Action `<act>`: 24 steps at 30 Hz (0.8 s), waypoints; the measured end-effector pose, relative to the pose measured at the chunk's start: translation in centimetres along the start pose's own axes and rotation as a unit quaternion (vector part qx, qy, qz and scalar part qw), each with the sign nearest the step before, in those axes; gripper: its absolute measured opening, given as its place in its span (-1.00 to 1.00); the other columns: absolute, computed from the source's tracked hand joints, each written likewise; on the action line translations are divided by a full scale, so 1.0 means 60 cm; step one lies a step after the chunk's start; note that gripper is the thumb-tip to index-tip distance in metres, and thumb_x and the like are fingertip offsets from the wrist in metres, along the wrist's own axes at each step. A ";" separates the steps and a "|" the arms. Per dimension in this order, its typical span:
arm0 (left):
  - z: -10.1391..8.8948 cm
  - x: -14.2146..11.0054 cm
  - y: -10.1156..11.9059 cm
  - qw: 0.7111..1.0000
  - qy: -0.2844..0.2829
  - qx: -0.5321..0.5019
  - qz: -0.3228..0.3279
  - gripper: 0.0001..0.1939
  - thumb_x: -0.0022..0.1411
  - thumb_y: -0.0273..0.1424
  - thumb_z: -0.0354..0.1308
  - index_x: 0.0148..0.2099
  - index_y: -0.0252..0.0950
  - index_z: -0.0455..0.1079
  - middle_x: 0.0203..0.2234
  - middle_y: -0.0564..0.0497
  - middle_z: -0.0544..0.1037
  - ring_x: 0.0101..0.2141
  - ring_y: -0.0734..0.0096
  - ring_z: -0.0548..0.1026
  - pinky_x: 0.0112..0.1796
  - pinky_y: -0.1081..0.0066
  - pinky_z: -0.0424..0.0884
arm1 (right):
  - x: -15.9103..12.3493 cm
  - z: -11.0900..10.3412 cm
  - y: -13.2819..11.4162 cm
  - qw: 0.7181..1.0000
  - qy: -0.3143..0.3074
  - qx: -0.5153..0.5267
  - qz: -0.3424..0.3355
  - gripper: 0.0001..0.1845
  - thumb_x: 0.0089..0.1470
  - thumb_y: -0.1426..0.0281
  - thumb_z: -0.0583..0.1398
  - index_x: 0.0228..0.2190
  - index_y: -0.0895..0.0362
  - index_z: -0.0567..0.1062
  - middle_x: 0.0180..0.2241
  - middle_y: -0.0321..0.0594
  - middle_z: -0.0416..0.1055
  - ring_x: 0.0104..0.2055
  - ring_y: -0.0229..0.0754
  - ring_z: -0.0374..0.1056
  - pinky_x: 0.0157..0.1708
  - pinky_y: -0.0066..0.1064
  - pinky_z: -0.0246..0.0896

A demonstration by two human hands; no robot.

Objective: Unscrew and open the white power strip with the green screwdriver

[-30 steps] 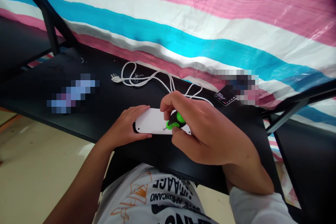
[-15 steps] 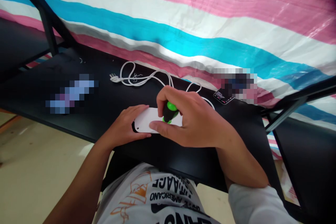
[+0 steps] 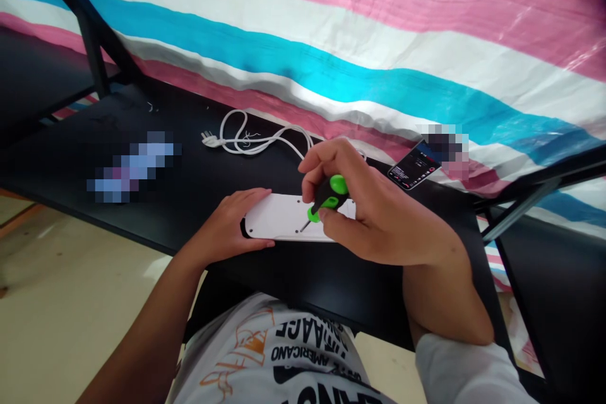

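Observation:
A white power strip (image 3: 274, 218) lies on the black table, its flat side with several screw holes facing up. My left hand (image 3: 227, 221) grips its left end, thumb along the near edge and fingers along the far edge. In my right hand (image 3: 360, 208) is a short screwdriver (image 3: 326, 196) with a black and green handle, tilted over the strip. Its metal tip points at a hole near the strip's near edge; whether it touches, I cannot tell. My right hand hides the strip's right end.
A white cord (image 3: 255, 142) with a plug (image 3: 209, 139) lies coiled behind the strip. At the back right a phone (image 3: 414, 164) rests with its screen lit. A blurred-out blue item (image 3: 132, 167) is on the left. Striped sheeting (image 3: 331, 57) hangs behind the black table (image 3: 180, 202).
My right hand has moved right and tilted the screwdriver, so its shaft and more of the strip's face show. My left hand keeps its grip on the strip.

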State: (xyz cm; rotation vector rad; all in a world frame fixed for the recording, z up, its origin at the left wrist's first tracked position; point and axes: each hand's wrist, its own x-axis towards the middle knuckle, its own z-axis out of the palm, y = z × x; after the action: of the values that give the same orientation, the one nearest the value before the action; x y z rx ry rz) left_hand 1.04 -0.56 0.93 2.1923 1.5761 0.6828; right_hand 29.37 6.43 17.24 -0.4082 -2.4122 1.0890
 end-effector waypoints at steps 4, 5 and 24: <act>0.001 0.000 -0.001 1.000 0.003 -0.001 0.004 0.05 0.12 0.14 0.42 0.49 -0.13 0.11 0.35 -0.15 0.34 0.31 -0.18 0.31 0.28 0.00 0.22 | 0.000 -0.002 -0.001 1.000 0.008 -0.009 -0.008 -0.51 0.17 0.65 0.12 0.09 0.10 0.21 -0.12 -0.22 0.36 -0.20 -0.26 0.34 -0.25 -0.40 0.27; 0.001 -0.001 -0.001 1.000 0.005 0.000 0.005 0.04 0.12 0.14 0.42 0.48 -0.13 0.12 0.35 -0.15 0.34 0.30 -0.18 0.31 0.28 0.00 0.22 | 0.000 -0.002 0.000 1.000 0.012 -0.011 -0.009 -0.50 0.16 0.65 0.12 0.09 0.10 0.22 -0.12 -0.23 0.36 -0.21 -0.26 0.34 -0.25 -0.40 0.28; 0.002 -0.012 0.008 0.989 0.008 -0.140 -0.040 0.32 -0.03 -0.20 0.60 0.56 -0.16 -0.17 0.36 -0.20 0.32 0.31 -0.02 0.33 0.34 0.04 0.21 | 0.080 0.059 0.049 0.994 0.099 -0.025 -0.025 -0.61 0.22 0.59 0.11 0.05 0.09 0.24 -0.08 -0.19 0.35 -0.12 -0.19 0.35 -0.16 -0.28 0.32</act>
State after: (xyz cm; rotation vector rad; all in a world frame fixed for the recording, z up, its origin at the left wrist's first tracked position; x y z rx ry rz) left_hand 1.25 -1.41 0.97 1.9148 1.4672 0.8431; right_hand 23.65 8.22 14.29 -0.4487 -2.2654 0.9223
